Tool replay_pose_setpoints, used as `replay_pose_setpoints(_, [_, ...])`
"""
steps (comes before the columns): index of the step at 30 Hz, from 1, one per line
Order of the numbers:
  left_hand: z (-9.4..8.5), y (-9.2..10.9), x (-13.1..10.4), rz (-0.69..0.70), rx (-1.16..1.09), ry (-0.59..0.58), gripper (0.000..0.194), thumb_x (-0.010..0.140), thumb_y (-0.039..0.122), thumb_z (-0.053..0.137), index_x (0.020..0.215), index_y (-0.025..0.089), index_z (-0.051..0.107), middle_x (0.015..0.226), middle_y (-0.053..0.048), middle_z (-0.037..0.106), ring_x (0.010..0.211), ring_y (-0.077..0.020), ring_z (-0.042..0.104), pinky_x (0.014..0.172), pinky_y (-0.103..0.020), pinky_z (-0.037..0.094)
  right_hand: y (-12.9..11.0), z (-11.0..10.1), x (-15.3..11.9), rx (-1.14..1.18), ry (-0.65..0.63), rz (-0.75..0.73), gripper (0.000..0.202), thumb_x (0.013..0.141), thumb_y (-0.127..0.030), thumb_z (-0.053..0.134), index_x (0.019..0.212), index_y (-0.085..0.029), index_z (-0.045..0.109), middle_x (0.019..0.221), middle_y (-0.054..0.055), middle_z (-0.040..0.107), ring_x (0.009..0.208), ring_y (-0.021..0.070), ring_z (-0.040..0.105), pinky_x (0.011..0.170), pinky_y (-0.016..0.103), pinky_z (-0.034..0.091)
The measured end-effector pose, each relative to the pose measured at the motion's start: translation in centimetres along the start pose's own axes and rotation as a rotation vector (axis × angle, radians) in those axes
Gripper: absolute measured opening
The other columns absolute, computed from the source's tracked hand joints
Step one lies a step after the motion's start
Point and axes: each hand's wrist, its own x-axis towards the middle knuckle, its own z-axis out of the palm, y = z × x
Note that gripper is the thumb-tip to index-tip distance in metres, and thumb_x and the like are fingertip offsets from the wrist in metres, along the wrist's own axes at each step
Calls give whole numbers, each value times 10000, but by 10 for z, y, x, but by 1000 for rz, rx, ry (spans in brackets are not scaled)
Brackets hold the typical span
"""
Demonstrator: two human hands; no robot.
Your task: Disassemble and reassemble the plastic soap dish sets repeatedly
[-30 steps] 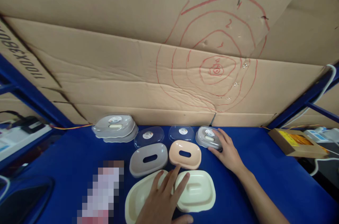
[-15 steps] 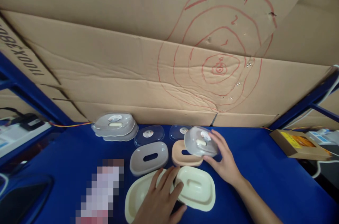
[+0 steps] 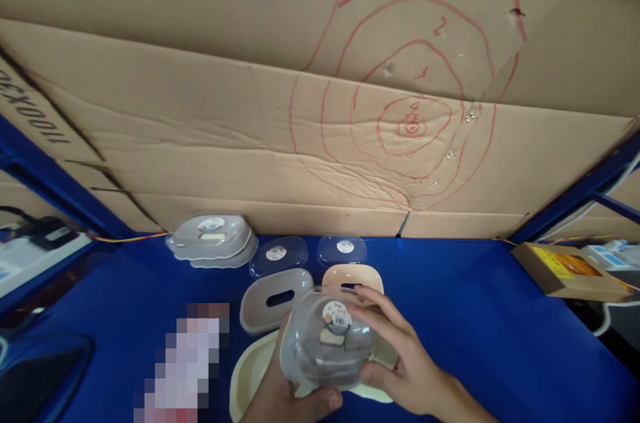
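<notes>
A soap box (image 3: pixel 313 350) with a clear lid, a round label and a pale slot is raised between both hands at the lower middle. My left hand (image 3: pixel 295 396) grips its left and near side, thumb along the front edge. Around its right side, my right hand (image 3: pixel 395 350) has its fingers on the lid and thumb at the near edge. Below lies a cream tray (image 3: pixel 250 370), partly covered by my left hand. Another cream piece (image 3: pixel 377 393) is mostly hidden underneath. Behind are a grey slotted tray (image 3: pixel 255 303) and a peach slotted tray (image 3: pixel 350 273).
Two clear lids (image 3: pixel 280 256) (image 3: pixel 344 250) lie on the blue table (image 3: pixel 480 316) behind the trays. Stacked soap boxes (image 3: pixel 213 240) stand at the back left. A cardboard wall (image 3: pixel 225 116) closes the back. A brown box (image 3: pixel 570 270) sits at right.
The clear-lidded soap box has come from the back right toward me and to the left in my right hand. My left hand has left the cream trays and now grips it too.
</notes>
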Motion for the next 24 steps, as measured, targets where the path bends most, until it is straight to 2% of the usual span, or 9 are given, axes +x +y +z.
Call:
replay_pose_setpoints(4, [7,13,3,-77,-116,12,1092,667,616,918,1574,262,425,1318,-145,734,1263,-401,669,1057,-523,555,2,0,1,0,0,5,630,1016,-560,607,1588,-337,464,1701,107,347,1546,338,397,1251,519,370])
replay_pose_setpoints(7, [9,19,2,-152,-148,67,1117,646,659,910,1579,277,429,1355,-138,727,1230,-403,686,1050,-521,554,13,-13,4,-98,111,17,591,1037,-533,580,1585,-349,459,1687,105,378,1541,329,409,1246,528,379])
replay_pose_setpoints(11, [6,22,1,-229,-159,113,1083,673,673,889,1572,251,457,1325,-147,748,1236,-393,684,1100,-534,511,53,-52,7,-352,339,145,552,1055,-484,554,1581,-354,449,1683,89,392,1550,312,393,1259,543,362])
replay_pose_setpoints(13, [4,22,0,-267,-205,108,1049,700,668,877,1568,240,471,1333,-156,746,1275,-390,664,1131,-542,485,78,-71,6,-464,391,240,545,1057,-526,522,1566,-339,465,1678,88,397,1534,302,416,1258,538,372])
replay_pose_setpoints(16, [4,21,-1,-297,-294,91,994,727,645,871,1554,233,505,1378,-171,723,1333,-394,628,1180,-555,434,107,-84,1,-507,377,292,562,1060,-560,485,1559,-301,481,1671,109,406,1543,313,402,1271,560,344])
replay_pose_setpoints(20, [3,15,-1,-360,-364,73,937,734,617,882,1532,258,547,1415,-168,703,1372,-408,595,1207,-569,392,127,-81,-2,-526,287,292,563,1061,-560,472,1561,-300,490,1696,93,385,1558,295,391,1278,514,346])
replay_pose_setpoints(22, [2,12,-2,-404,-365,51,947,737,640,870,1541,269,533,1424,-172,695,1365,-425,596,1177,-599,411,132,-78,-1,-551,278,299,539,1065,-542,460,1547,-306,511,1709,87,367,1593,332,313,1288,583,286])
replay_pose_setpoints(24, [1,9,-2,-427,-362,19,970,745,678,845,1557,269,506,1420,-180,693,1352,-432,604,1148,-612,431,131,-76,1,-584,309,314,519,1085,-505,408,1553,-303,503,1735,95,308,1625,389,185,1272,702,189])
